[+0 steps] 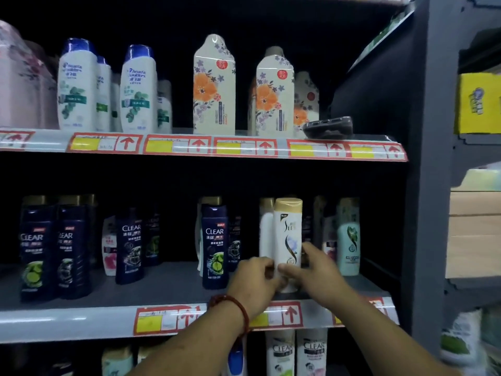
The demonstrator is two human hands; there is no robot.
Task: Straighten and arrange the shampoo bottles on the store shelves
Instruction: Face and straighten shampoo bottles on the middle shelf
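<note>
I see free shelf floor in front of the white Sleek shampoo bottle (288,240), which stands upright near the front lip of the middle shelf (168,283). My left hand (253,283) and right hand (314,270) both grip its lower part, beside a dark Clear bottle (215,245). The store is dim.

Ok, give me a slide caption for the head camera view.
Both hands grip a white gold-capped bottle on the middle shelf.

Upright white gold-capped shampoo bottle (288,240) on middle shelf (168,283), seemingly front-facing.
</note>
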